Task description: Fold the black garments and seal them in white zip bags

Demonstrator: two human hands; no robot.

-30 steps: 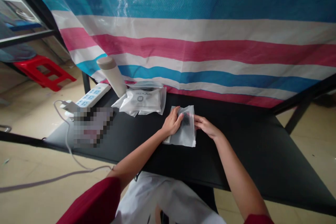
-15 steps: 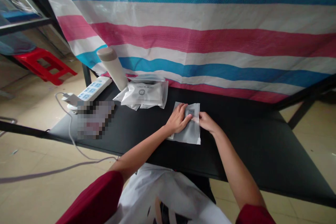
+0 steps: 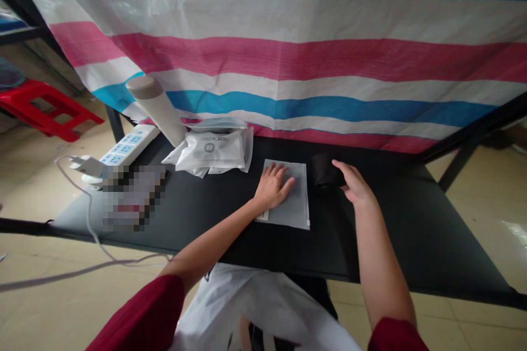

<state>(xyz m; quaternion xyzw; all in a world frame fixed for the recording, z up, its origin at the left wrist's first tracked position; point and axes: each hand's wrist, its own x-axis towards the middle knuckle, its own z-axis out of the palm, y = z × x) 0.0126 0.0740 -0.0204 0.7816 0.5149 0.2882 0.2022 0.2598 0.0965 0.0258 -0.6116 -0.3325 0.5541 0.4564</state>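
My left hand [image 3: 273, 186] lies flat with its fingers spread on a frosted slider zip bag [image 3: 293, 213]. A pale tag or card [image 3: 262, 215] shows at the bag's lower left, partly under that hand. To the right of the bag, my right hand [image 3: 357, 184] grips a small black bundle [image 3: 325, 169] between thumb and fingers. The bundle looks like folded cloth; its exact kind is hard to make out against the black table. It is apart from the bag, just above or on the tabletop.
White printed pouches in clear bags [image 3: 218, 151] lie at the back left of the black table [image 3: 403, 219]. Beside them are a tilted white bottle [image 3: 160, 109], a power strip [image 3: 127, 148] with a plugged-in charger and cable, and a blurred-out flat object [image 3: 134, 197]. A striped sheet [image 3: 288, 60] hangs behind.
My right hand has come out of the zip bag's right end and moved right, now with the black bundle in it. My left hand stays on the bag. The camera view has shifted slightly.
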